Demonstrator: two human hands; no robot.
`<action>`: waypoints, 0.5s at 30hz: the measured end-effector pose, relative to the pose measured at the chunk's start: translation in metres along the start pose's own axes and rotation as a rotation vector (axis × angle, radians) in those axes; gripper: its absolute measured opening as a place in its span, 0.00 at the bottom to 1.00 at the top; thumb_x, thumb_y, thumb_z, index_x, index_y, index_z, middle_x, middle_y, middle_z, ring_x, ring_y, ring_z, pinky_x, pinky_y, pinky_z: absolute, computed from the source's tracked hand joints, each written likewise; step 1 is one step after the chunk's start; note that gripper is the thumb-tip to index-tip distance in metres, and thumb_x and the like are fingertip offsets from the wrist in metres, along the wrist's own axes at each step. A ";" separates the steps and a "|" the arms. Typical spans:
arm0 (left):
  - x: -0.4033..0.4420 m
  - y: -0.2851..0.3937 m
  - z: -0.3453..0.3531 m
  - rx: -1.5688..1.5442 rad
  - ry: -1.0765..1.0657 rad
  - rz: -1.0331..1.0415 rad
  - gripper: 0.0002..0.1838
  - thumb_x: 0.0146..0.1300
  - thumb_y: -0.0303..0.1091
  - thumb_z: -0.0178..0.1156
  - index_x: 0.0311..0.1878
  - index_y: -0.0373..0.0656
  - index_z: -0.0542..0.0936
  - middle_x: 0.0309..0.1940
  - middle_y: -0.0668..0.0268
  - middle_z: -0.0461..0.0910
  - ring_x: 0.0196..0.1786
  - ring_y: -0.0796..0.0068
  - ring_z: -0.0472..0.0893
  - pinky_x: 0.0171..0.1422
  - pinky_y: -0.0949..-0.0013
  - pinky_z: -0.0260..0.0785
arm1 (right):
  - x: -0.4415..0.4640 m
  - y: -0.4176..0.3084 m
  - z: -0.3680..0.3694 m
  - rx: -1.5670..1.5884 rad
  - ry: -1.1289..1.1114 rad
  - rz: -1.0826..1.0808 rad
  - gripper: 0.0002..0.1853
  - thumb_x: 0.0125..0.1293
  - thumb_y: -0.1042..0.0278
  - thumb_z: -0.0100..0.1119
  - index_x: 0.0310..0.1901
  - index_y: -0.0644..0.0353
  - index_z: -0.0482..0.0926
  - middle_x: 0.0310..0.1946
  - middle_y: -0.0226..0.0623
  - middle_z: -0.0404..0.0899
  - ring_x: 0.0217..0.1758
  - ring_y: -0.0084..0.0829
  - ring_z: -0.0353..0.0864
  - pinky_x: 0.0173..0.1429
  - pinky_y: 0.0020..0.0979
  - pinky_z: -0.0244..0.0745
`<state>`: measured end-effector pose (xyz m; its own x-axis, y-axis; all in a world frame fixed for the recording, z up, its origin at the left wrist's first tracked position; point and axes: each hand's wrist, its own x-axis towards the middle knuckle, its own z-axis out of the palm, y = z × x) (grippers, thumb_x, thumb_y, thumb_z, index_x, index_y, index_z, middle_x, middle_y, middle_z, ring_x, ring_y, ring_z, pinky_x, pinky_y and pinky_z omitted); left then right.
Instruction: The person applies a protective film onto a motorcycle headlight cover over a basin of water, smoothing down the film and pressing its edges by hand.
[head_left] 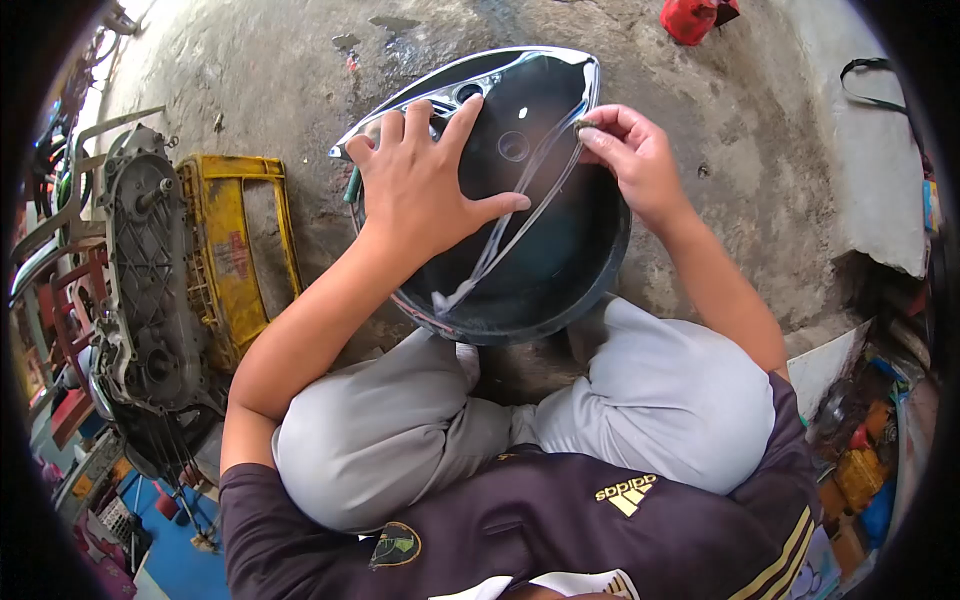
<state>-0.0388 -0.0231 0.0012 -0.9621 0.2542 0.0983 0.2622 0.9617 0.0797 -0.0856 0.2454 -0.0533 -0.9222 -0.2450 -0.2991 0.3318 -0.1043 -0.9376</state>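
A chrome-edged lamp cover (545, 105) rests over a dark round basin (540, 328) in front of the person's knees. The left hand (415, 185) lies across its left side, fingers and thumb spread wide, grasping nothing. At its right edge, the right hand (630, 155) is nearly closed, thumb and fingertips pinching a small dark piece (582, 125). The basin stands near the grey-trousered legs (650, 400). On the concrete floor (740, 180), well left, sit a yellow crate (235, 250) and, beyond it, a metal engine casing (145, 260); a red bundle (687, 20) lies ahead, to the right.
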 end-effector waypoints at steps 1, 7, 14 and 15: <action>0.002 0.002 -0.002 -0.001 -0.005 0.005 0.61 0.44 0.84 0.73 0.80 0.64 0.75 0.61 0.58 0.75 0.64 0.54 0.73 0.62 0.46 0.59 | 0.007 -0.001 -0.006 -0.065 0.009 -0.024 0.07 0.77 0.74 0.66 0.52 0.65 0.84 0.44 0.31 0.89 0.46 0.21 0.86 0.55 0.29 0.85; 0.003 0.011 0.008 -0.083 0.033 0.081 0.62 0.47 0.79 0.76 0.83 0.61 0.70 0.71 0.51 0.72 0.77 0.44 0.67 0.74 0.34 0.58 | 0.023 -0.011 -0.026 -0.280 -0.008 -0.041 0.07 0.77 0.72 0.67 0.52 0.64 0.86 0.44 0.31 0.89 0.45 0.21 0.86 0.54 0.28 0.84; 0.019 -0.008 0.007 -0.168 -0.116 0.094 0.55 0.53 0.73 0.77 0.82 0.60 0.71 0.82 0.48 0.67 0.83 0.34 0.64 0.78 0.31 0.59 | 0.019 -0.008 -0.025 -0.025 0.003 0.184 0.07 0.77 0.72 0.67 0.51 0.64 0.86 0.45 0.32 0.89 0.44 0.23 0.87 0.53 0.28 0.86; 0.019 -0.008 0.001 -0.173 -0.175 0.092 0.55 0.53 0.71 0.78 0.82 0.62 0.71 0.82 0.50 0.67 0.84 0.36 0.64 0.79 0.31 0.59 | 0.012 -0.007 -0.024 -0.013 -0.007 0.195 0.07 0.77 0.72 0.67 0.52 0.64 0.86 0.45 0.32 0.89 0.44 0.23 0.88 0.53 0.28 0.86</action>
<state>-0.0590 -0.0257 0.0013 -0.9280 0.3679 -0.0587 0.3433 0.9057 0.2487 -0.1041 0.2667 -0.0548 -0.8391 -0.2665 -0.4741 0.5015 -0.0415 -0.8642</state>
